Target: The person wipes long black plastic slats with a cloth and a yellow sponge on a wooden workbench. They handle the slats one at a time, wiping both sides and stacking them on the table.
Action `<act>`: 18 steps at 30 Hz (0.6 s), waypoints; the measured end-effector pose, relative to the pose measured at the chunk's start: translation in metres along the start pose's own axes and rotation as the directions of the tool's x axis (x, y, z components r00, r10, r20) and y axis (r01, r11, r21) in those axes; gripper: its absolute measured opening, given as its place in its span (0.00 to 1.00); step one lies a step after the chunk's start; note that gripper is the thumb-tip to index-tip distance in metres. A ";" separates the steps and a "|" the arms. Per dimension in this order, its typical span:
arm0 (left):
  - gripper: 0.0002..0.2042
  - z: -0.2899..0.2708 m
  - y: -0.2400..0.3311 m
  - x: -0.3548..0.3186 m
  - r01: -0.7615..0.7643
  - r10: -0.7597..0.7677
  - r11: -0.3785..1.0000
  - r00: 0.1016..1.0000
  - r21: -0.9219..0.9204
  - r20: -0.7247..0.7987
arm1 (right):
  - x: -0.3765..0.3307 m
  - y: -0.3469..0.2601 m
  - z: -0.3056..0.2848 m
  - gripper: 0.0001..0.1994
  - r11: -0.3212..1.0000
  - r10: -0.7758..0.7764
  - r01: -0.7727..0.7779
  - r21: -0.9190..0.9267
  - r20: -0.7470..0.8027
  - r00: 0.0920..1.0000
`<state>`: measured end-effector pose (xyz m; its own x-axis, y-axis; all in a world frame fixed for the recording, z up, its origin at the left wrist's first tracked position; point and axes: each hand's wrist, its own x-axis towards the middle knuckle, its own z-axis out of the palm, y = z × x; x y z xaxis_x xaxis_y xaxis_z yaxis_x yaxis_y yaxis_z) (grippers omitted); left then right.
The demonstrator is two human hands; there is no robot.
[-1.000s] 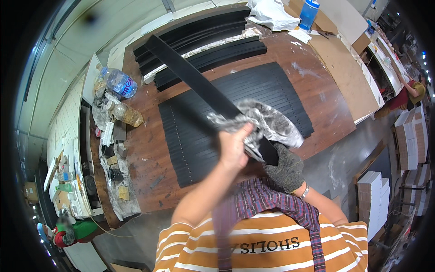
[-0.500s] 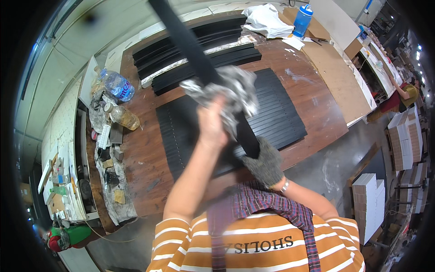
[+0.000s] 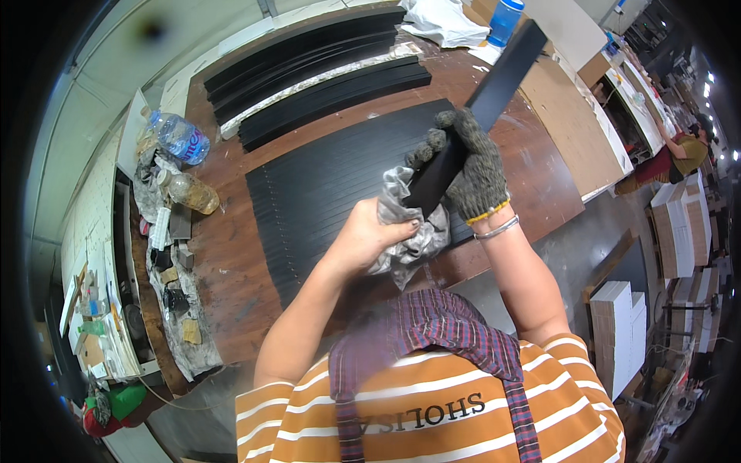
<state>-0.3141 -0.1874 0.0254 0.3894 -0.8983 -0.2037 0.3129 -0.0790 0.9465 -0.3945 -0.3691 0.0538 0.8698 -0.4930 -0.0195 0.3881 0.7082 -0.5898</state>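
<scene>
A long black slat [image 3: 505,73] is held up aslant over the table, its far end toward the upper right. My right hand [image 3: 475,166], in a dark grey knit glove with a yellow cuff edge, is closed round its middle. My bare left hand [image 3: 378,235] clutches a crumpled grey-white rag [image 3: 409,251] wrapped about the slat's near end. Beneath both hands, a row of black slats [image 3: 332,177] lies side by side on the brown table [image 3: 228,289]. Stacked black slats [image 3: 309,58] lie along the far side, with another bundle [image 3: 332,104] just nearer.
At left stand a large clear bottle [image 3: 179,137] and a jar of brownish liquid [image 3: 189,191], beside a stained cloth [image 3: 202,359] with small blocks. A blue bottle [image 3: 505,21] and white bag [image 3: 436,21] sit at the back. White stacked panels [image 3: 617,332] stand right; a co-worker [image 3: 683,150] is beyond.
The slat has swung from leaning up-left to leaning up-right. My gloved right hand has moved from its near end up to its middle, while the rag has come down to the near end.
</scene>
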 end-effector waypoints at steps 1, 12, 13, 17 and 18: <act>0.11 0.000 -0.002 -0.002 0.016 -0.016 1.000 0.999 -0.014 0.035 | -0.001 0.001 0.004 0.13 0.999 0.034 -0.033 0.030 -0.038 0.999; 0.08 -0.102 -0.044 -0.104 0.380 -0.311 0.832 0.923 0.404 -0.227 | 0.011 -0.115 -0.055 0.21 0.928 -0.372 0.369 -0.053 -0.199 0.907; 0.09 -0.112 -0.034 -0.107 0.486 -0.402 0.851 0.847 0.199 -0.348 | 0.010 -0.126 -0.062 0.21 0.911 -0.411 0.400 -0.098 -0.181 0.893; 0.15 -0.108 0.028 -0.068 -0.132 0.216 0.950 0.931 0.282 -0.293 | 0.001 -0.110 -0.055 0.21 0.936 -0.352 0.345 -0.076 -0.128 0.927; 0.19 -0.097 0.045 -0.047 -0.161 0.249 0.926 0.940 0.341 -0.232 | -0.003 -0.089 -0.044 0.20 0.959 -0.284 0.283 -0.028 -0.057 0.957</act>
<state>-0.2346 -0.1070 0.0532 0.6451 -0.7640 -0.0140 -0.0686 -0.0762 0.9947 -0.4447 -0.4528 0.0705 0.7049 -0.7018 0.1034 0.6100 0.5254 -0.5931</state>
